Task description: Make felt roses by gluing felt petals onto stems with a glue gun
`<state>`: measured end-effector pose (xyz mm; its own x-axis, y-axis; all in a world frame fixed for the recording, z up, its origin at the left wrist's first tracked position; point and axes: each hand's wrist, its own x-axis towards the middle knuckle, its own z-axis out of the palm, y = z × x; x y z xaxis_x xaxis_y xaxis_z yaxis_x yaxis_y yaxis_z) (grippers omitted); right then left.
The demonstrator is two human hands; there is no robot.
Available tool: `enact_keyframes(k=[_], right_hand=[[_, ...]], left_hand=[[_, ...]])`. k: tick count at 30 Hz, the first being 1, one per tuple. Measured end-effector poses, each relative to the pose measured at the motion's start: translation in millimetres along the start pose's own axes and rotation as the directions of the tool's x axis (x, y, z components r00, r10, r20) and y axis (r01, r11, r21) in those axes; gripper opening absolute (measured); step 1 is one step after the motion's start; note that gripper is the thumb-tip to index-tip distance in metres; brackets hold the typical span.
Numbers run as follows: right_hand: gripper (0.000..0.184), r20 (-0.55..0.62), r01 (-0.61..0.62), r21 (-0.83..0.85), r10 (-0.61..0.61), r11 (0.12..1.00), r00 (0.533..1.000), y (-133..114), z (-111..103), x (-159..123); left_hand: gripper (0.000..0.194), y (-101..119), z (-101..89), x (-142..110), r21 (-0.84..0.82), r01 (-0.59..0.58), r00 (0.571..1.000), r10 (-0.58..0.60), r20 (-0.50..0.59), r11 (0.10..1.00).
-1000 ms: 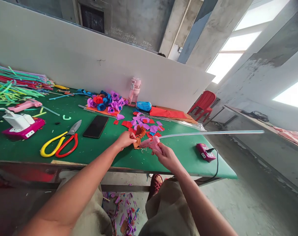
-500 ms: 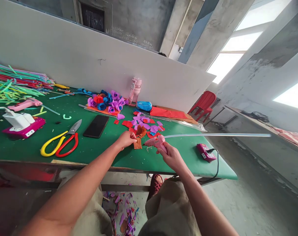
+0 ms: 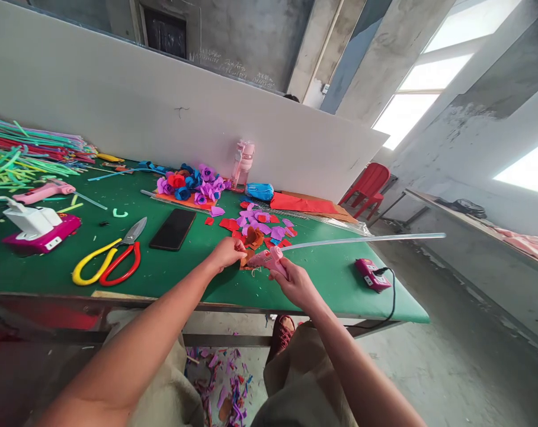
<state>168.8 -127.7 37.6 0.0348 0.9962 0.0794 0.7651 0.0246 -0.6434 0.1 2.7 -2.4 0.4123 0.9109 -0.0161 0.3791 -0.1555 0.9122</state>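
Near the front of the green table [image 3: 322, 279], my left hand [image 3: 228, 254] pinches a brown paper flower [image 3: 253, 238] by a loose petal piece at its lower side. My right hand [image 3: 294, 284] is wrapped round the handle of a pink glue gun [image 3: 269, 259]. A long clear glue stick [image 3: 362, 239] sticks out of its back end to the right. The gun's nozzle lies over the brown piece, close to my left fingertips, and partly hides it. Purple and red petals [image 3: 262, 228] are scattered just behind the flower.
Left of my hands lie a black phone [image 3: 172, 229], scissors [image 3: 113, 261] and a magenta power strip [image 3: 44, 236]. Finished paper flowers [image 3: 193, 185], a pink bottle [image 3: 243, 166] and a blue pouch [image 3: 260, 191] stand behind. A second power strip [image 3: 372, 275] sits at right.
My right hand has moved the glue gun left, bringing its nozzle from beside the brown piece to over it. My left hand has stayed almost still.
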Motion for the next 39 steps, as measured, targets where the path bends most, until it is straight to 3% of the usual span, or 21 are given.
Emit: enact_keyframes(k=[11, 21, 25, 28, 31, 34, 36, 39], right_hand=[[0.016, 0.005, 0.003, 0.027, -0.003, 1.000, 1.000, 3.5, 7.2, 2.6], [0.015, -0.029, -0.039, 0.038, 0.040, 0.999, 0.999, 13.6, -5.7, -3.1], [0.025, 0.005, -0.134, 0.251, 0.137, 0.959, 0.991, 17.9, -15.2, -7.4], [0.032, 0.126, -0.237, 0.524, 0.201, 0.818, 0.971, 18.0, -23.4, -10.7], [0.035, 0.176, -0.268, 0.696, 0.204, 0.666, 0.963, 19.0, -30.1, -13.3], [0.034, 0.187, -0.267, 0.772, 0.196, 0.577, 0.963, 24.6, -35.5, -14.5], [0.034, 0.182, -0.268, 0.782, 0.206, 0.563, 0.962, 31.4, -40.5, -14.1], [0.034, 0.144, -0.274, 0.742, 0.253, 0.612, 0.957, 46.0, -51.3, -11.0]], left_hand=[[0.007, -2.4, 0.4, 1.0, 0.008, 0.002, 1.000, -0.002, 0.003, 1.000], [0.009, -9.4, 2.4, 4.8, -0.014, 0.009, 1.000, -0.009, 0.014, 1.000], [0.016, -5.7, 1.1, 3.7, -0.048, 0.025, 1.000, -0.025, 0.006, 0.999], [0.019, 1.6, -3.6, 0.3, -0.151, 0.115, 0.993, -0.107, 0.056, 0.982], [0.024, 8.5, -10.0, -3.5, -0.331, 0.217, 0.973, -0.177, 0.147, 0.919], [0.028, 12.8, -15.3, -6.6, -0.526, 0.259, 0.959, -0.150, 0.241, 0.810], [0.030, 15.3, -17.5, -8.6, -0.620, 0.283, 0.949, -0.122, 0.290, 0.731], [0.031, 19.8, -19.2, -11.6, -0.712, 0.317, 0.936, -0.085, 0.342, 0.626]])
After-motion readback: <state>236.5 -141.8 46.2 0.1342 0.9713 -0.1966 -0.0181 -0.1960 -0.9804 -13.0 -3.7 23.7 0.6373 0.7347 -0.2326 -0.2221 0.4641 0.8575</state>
